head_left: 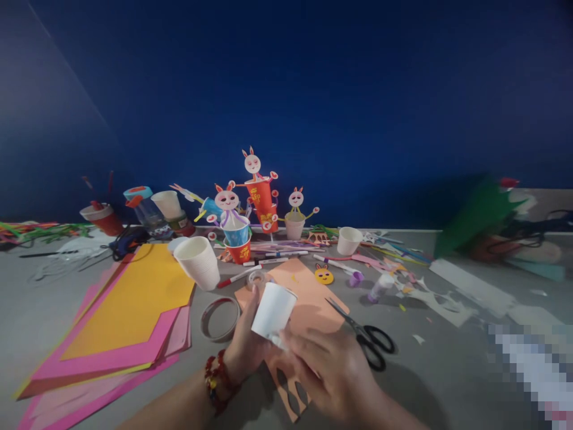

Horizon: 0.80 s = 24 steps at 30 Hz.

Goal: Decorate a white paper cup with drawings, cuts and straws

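Note:
A white paper cup (274,309) is tilted in my left hand (249,341), whose thumb runs up its left side. My right hand (330,364) is at the cup's lower edge, fingers bent together. A small pale blurred bit (278,338) shows at those fingertips; I cannot make out what it is. Beneath both hands lies an orange paper sheet (308,286) with oval holes cut near its front. Black-handled scissors (367,341) rest right of my right hand. A tape roll (220,319) lies left of my left hand.
Stacked white cups (197,263) and coloured paper sheets (129,304) are on the left. Behind stand rabbit-faced cup figures (259,200). Markers (277,257), a small orange rabbit face (324,275), a glue stick (381,288) and paper scraps (447,306) lie farther right.

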Tool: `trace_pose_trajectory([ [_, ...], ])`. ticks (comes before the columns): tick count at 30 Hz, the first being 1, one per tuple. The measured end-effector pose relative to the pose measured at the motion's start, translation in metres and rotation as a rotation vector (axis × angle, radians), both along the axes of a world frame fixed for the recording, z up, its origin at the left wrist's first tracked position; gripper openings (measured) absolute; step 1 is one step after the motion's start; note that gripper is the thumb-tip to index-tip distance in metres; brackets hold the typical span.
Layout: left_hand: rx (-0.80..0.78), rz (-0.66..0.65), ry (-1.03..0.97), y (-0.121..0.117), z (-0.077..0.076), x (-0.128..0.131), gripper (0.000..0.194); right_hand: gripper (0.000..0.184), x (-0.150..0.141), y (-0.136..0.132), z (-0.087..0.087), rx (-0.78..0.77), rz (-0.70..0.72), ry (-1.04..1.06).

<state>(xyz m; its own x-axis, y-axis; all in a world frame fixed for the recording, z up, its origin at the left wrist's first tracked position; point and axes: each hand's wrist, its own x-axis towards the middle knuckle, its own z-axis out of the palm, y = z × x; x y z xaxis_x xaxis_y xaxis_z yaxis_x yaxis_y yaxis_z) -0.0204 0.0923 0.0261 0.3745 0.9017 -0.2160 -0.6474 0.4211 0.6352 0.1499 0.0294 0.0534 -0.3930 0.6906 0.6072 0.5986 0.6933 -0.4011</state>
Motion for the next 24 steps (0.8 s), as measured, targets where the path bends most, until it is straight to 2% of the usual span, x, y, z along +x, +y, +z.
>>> trace_pose_trajectory([
  [5, 0.041, -0.050, 0.035, 0.001, 0.000, 0.000, 0.057, 0.030, 0.001, 0.000, -0.001, -0.043, -0.102, 0.047],
  [9, -0.057, -0.066, 0.049, 0.000, 0.000, -0.002, 0.061, 0.029, -0.003, -0.006, -0.002, -0.032, 0.117, -0.047],
  [10, -0.054, -0.063, 0.043, 0.000, 0.000, -0.003, 0.061, 0.030, -0.003, -0.006, -0.001, -0.023, 0.134, -0.042],
  [15, 0.033, -0.017, 0.053, 0.001, -0.001, -0.003, 0.053, 0.034, 0.003, -0.001, -0.003, -0.048, -0.056, 0.071],
  [16, 0.026, -0.011, 0.049, 0.002, -0.001, -0.002, 0.053, 0.034, 0.002, -0.001, -0.003, -0.063, -0.036, 0.060],
  [19, -0.060, -0.052, 0.038, 0.002, 0.000, -0.001, 0.061, 0.031, -0.005, -0.006, -0.004, -0.095, 0.138, -0.009],
  [21, -0.078, -0.066, 0.036, 0.001, 0.000, -0.001, 0.064, 0.030, -0.007, -0.008, -0.003, -0.103, 0.183, 0.009],
  [24, -0.023, 0.001, 0.023, 0.001, 0.000, -0.002, 0.055, 0.026, -0.003, -0.004, -0.001, -0.083, 0.073, 0.125],
])
